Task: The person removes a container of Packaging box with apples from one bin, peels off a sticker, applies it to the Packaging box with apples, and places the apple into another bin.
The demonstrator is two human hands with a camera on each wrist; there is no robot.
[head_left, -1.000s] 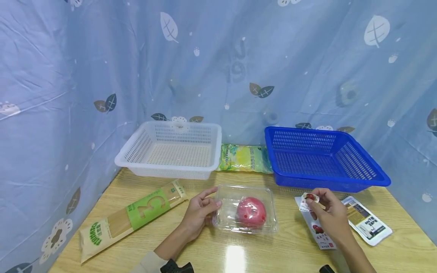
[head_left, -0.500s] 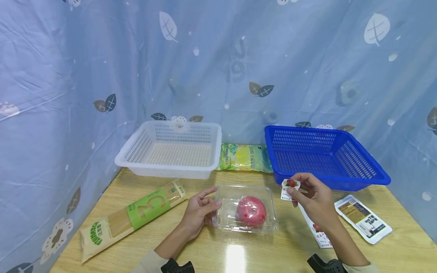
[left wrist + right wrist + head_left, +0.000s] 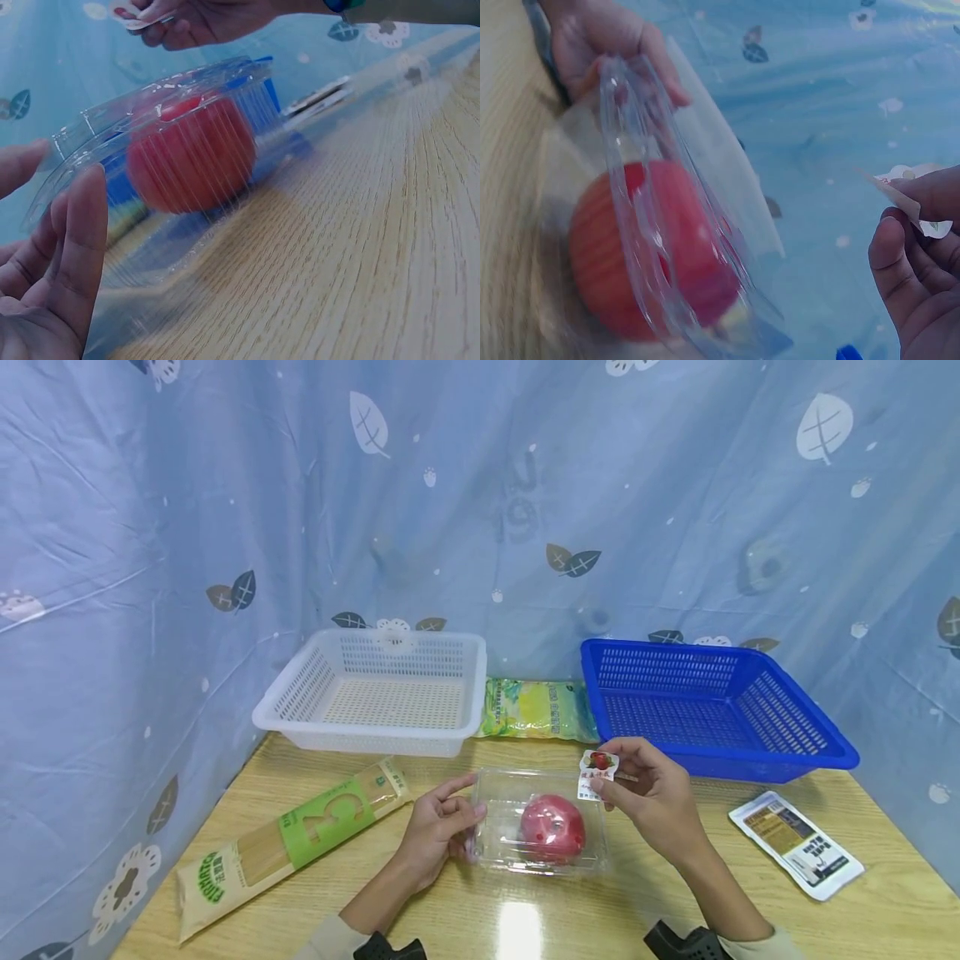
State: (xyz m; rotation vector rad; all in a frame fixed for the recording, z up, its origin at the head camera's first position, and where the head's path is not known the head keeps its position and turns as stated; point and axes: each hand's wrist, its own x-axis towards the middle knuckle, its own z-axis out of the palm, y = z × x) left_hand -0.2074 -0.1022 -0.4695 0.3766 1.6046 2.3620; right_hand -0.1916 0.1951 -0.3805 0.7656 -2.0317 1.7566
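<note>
A clear plastic clamshell box [image 3: 501, 814] stands on the table with a round red fruit [image 3: 552, 828], like an apple or tomato, inside. At the box's left edge my left hand [image 3: 438, 828] pinches the rim between thumb and fingers. Just over the box's right back corner, my right hand [image 3: 651, 793] pinches a small white sticker [image 3: 598, 774] printed with red fruit and writing. The left wrist view shows the fruit [image 3: 191, 154] through the ribbed plastic wall. In the right wrist view, the sticker [image 3: 931, 227] curves between thumb and fingers, apart from the box.
Behind are a white basket [image 3: 375, 737] and a blue basket [image 3: 720, 767], with a green-yellow packet [image 3: 532, 708] between them. A noodle package [image 3: 292, 843] lies at left, a white pouch [image 3: 798, 847] at right. A patterned blue curtain [image 3: 480, 527] hangs behind.
My right hand has moved left with the sticker, from above the printed strip to the box's right corner. My forearm now covers where that strip lay. The left hand stays at the box.
</note>
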